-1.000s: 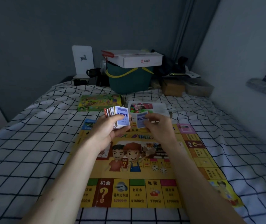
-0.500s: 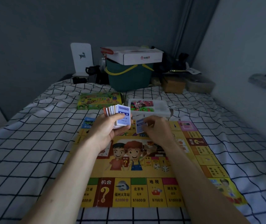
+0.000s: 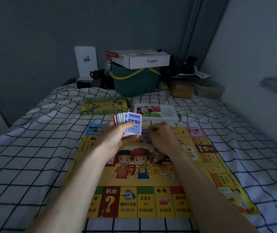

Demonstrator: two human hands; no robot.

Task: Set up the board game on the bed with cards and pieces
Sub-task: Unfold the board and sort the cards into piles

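While the left hand [image 3: 117,140] grips a fanned deck of cards [image 3: 129,123] above the game board [image 3: 151,182], the right hand [image 3: 163,138] pinches a single card [image 3: 144,135], largely hidden by its curled fingers and seemingly blue. Board squares beneath both forearms are covered. Beyond the board's far edge lie a white tray [image 3: 168,113] and green box [image 3: 104,105]; checked bedsheet [image 3: 33,148] lies open on both sides.

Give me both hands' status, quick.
Left hand: closed on the fanned card stack.
Right hand: pinching a single blue card low over the game board.
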